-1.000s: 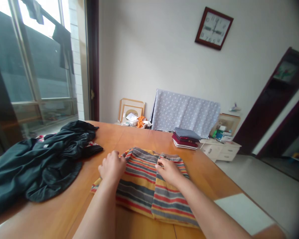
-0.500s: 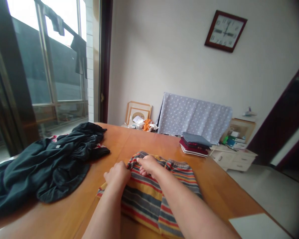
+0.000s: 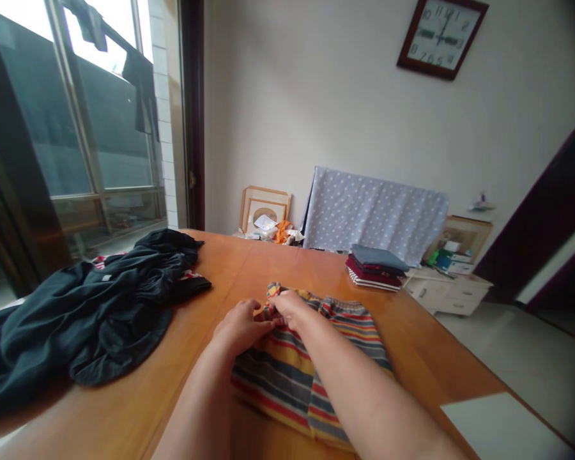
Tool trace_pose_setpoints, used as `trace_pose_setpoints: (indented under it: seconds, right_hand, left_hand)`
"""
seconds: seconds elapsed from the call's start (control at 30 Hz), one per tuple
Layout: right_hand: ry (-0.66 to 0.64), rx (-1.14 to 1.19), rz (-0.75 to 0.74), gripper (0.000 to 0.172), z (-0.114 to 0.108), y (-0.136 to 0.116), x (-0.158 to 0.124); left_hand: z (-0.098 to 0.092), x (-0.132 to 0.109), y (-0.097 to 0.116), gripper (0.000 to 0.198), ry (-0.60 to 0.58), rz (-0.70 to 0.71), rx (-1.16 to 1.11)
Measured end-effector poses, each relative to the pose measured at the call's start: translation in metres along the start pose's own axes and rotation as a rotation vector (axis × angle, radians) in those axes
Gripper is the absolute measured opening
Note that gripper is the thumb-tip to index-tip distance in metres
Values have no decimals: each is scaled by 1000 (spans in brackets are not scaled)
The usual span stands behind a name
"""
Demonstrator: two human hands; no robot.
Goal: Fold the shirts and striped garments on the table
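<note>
A striped pair of shorts (image 3: 287, 377), in yellow, red, grey and white with a gathered waistband, lies on the wooden table in front of me. My right hand (image 3: 287, 308) pinches its upper left part, where a bit of cloth is bunched up. Close beside it, my left hand (image 3: 242, 324) has its fingers closed on the left edge of the same cloth, thumb pointing right. Both forearms cover parts of the shorts, and the fingertips are partly hidden.
A heap of dark clothes (image 3: 110, 306) covers the table's left side. At the far right edge stands a folded clothes stack (image 3: 376, 267). A pale sheet (image 3: 503, 421) lies at the near right. Beyond the table, a dotted cloth (image 3: 374, 211) hangs near a white cabinet (image 3: 445, 294).
My left hand has shifted up and right, closer to my right hand. The shorts' left edge has been drawn inward and bunched. The view has tilted slightly down.
</note>
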State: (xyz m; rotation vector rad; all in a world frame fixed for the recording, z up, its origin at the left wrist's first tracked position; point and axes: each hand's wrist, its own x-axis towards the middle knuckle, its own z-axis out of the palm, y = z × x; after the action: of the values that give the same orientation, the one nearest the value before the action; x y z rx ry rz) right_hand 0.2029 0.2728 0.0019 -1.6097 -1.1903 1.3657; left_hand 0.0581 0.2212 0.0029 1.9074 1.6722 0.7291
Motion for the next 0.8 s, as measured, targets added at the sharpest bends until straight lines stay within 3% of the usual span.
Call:
trace_pose_setpoints:
  seconds: [0.1,0.2,0.4,0.6,0.8]
  right_hand:
    - [-24,80,-9,4,-26,-3,-11]
    - [-31,146,-30,15,-58,-6,-25]
    - [-18,237,-89,18,-126,-6,-59]
    - [31,242,-119,14,-179,10,-82]
    - [83,277,-110,12,-218,39,-93]
  left_hand:
    - [-7,-8,4,46,-107,-46,74]
    - [-14,-15,11,31,-244,8,33]
    - [-21,-36,46,30,-497,309,-540]
    - [14,-54,92,33,-645,420,-950]
    - [57,-61,111,43,-792,392,-1038]
